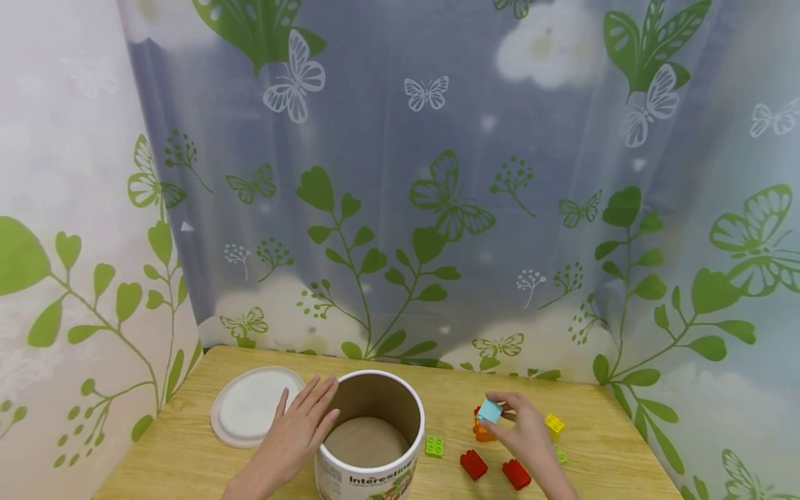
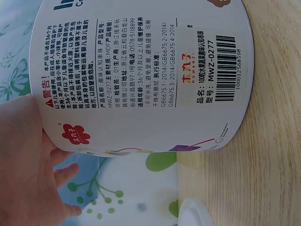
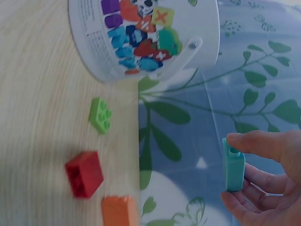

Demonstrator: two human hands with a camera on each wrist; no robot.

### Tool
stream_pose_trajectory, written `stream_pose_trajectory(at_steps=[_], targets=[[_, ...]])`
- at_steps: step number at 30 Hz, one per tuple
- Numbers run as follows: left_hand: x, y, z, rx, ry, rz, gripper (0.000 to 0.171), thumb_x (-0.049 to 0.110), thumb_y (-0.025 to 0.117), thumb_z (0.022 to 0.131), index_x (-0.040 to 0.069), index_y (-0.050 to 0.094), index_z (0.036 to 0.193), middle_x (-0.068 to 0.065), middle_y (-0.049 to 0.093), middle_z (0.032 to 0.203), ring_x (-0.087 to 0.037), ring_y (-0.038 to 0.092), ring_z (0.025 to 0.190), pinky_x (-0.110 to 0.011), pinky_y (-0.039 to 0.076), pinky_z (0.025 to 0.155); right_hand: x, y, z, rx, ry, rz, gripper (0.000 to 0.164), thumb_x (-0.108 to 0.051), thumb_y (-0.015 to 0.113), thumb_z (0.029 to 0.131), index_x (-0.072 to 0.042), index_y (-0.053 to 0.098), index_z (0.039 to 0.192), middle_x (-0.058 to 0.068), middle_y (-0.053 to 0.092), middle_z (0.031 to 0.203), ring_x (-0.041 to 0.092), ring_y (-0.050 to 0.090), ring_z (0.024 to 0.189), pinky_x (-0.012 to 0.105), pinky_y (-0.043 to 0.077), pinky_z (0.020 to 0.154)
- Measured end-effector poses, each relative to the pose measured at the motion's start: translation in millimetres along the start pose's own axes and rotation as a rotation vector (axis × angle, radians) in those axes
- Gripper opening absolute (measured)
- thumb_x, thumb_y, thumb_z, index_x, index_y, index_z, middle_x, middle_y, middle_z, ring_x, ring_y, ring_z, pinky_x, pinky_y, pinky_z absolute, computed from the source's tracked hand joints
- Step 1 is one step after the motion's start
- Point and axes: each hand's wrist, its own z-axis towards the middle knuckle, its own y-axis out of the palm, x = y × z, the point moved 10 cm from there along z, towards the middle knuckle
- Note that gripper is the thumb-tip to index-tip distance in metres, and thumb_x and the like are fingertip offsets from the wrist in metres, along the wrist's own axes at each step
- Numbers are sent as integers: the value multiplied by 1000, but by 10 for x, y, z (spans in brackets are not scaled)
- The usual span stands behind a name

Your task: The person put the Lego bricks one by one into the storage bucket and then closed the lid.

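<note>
A white round bucket (image 1: 337, 479) with a printed label stands on the table, its top uncovered; I see only its bare brown inside. My left hand (image 1: 296, 427) lies with extended fingers against the bucket's left rim; the left wrist view shows this hand (image 2: 28, 174) beside the labelled wall. Between thumb and fingers, my right hand (image 1: 530, 432) pinches a light blue toy brick (image 1: 490, 410), held above the table to the right of the bucket. Below it is an orange brick (image 1: 484, 433), partly hidden. Two red bricks (image 1: 473, 464) lie nearer me.
A white round lid (image 1: 250, 410) lies left of the bucket. One green brick (image 1: 434, 446) sits just right of the bucket. Beyond my right hand are a yellow brick (image 1: 554, 423) and another green one (image 1: 561, 455). A patterned curtain (image 1: 400, 278) hangs behind the wooden table (image 1: 187, 430).
</note>
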Motion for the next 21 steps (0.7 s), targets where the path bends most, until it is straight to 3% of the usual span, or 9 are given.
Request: stream_pose_trajectory(at_steps=[11, 21], targets=[[-5, 9, 3, 5, 7, 13, 52, 39, 44, 109, 12, 48, 153, -2, 43, 159, -30, 32, 150, -70, 14, 116, -424, 204, 135, -8, -97, 56, 43, -6, 87, 78, -3, 72, 118, 9, 68, 114, 24, 65, 98, 31, 60, 81], [-9, 12, 4, -1, 3, -1, 52, 38, 46, 108, 13, 46, 154, -2, 42, 160, -29, 30, 151, -70, 12, 117, -854, 403, 237, -13, -220, 74, 41, -3, 88, 76, 0, 72, 114, 10, 66, 108, 25, 64, 97, 34, 60, 84]])
